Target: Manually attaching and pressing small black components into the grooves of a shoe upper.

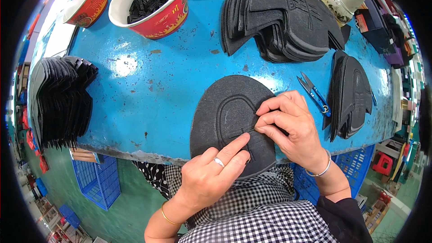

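Note:
A black, rounded foam-like panel (234,92) with a raised arch and crossing lines lies at the table's near edge, partly overhanging it. My left hand (211,173) presses on its lower part, index finger stretched along the crossing lines and the other fingers bent; the thumb is hidden. At the panel's right side, my right hand (288,119) is closed in a pinch just above the surface. What sits between those fingertips is too thin and small to make out. Blue-handled thread snips (315,93) lie to the right of that hand.
Stacks of similar black panels stand at the back (288,18) and right (353,94). More layered black pieces (63,99) are at left. A red-and-white paper tub (157,24) holds small black pieces (150,0). Below the blue table (135,90) are blue crates (96,180).

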### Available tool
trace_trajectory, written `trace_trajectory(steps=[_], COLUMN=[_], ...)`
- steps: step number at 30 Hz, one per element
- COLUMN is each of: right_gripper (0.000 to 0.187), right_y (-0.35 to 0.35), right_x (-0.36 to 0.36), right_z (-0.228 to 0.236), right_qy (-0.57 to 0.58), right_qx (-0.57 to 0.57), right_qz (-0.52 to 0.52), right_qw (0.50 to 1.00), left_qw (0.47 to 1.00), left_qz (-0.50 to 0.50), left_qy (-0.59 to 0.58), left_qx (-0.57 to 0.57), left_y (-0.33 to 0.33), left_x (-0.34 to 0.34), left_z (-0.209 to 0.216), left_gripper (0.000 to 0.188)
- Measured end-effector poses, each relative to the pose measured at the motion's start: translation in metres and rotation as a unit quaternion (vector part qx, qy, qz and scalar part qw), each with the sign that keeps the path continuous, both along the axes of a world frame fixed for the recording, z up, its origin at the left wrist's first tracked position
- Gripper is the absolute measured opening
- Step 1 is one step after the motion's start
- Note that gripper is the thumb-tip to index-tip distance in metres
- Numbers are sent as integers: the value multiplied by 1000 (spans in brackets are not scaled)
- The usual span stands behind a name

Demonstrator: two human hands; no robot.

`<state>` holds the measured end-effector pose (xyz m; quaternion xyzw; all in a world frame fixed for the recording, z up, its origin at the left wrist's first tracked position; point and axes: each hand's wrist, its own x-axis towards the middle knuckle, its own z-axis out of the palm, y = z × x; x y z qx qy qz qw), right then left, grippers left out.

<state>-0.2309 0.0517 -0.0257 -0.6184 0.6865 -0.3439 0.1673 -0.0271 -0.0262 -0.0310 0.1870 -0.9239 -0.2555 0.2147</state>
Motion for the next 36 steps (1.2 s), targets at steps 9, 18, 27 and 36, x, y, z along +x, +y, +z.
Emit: trace_trajectory(steps=[9,18,27,36], right_gripper=[15,22,32,24], right_y=[-2,9,9,7], right_x=[1,2,42,50], right_z=[11,10,7,9], right_qy=[-14,-84,1,-86], right_qx=[64,-42,-93,-63], right_qz=[-4,7,62,53], right_qw=[998,996,994,993], left_qw=[999,732,537,512], left_qz=[-16,42,-31,-12], left_qy=[-45,232,298,338], left_qx=[-18,640,788,789], left_y=[-3,1,17,24], left_x=[-2,11,10,9], left_z=[3,18,16,12], left_gripper=[10,9,17,21])
